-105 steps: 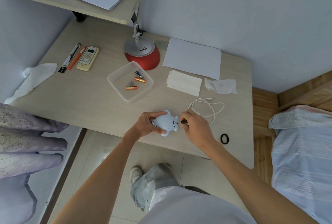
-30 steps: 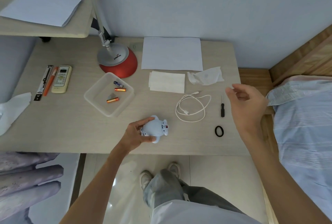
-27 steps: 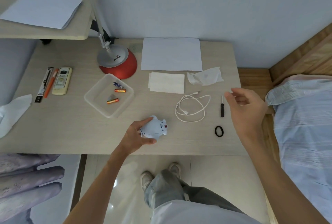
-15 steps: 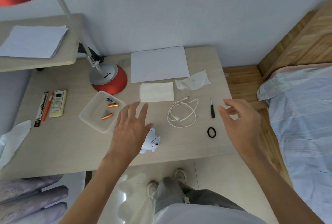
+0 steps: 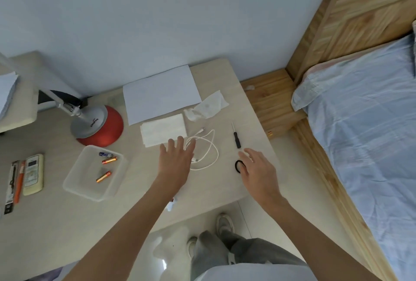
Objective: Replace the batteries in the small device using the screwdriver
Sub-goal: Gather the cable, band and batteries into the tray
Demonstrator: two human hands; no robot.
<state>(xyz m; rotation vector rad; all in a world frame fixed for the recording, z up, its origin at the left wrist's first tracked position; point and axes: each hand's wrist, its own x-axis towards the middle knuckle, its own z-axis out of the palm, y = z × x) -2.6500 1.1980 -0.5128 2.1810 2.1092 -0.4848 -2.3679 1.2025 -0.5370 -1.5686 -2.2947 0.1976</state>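
Lying on counter point(image 5: 139, 181) just beyond right hand point(image 5: 256, 168): screwdriver point(image 5: 236, 138), long axis pointing away from person, black handle nearest. Right hand nearer, fingers loosely apart, empty. Left hand point(image 5: 175, 159) splayed, empty. Device point(image 5: 171, 205) mostly hidden under left forearm.

batteries point(image 5: 105, 166) in tray point(image 5: 74, 185), left of cable point(image 5: 208, 149)

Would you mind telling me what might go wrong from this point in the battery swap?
1. The small device lies near the desk's front edge, mostly hidden under the left forearm; a sweep might knock it off.
2. The left hand is spread over the looped white cable, which could snag fingers.
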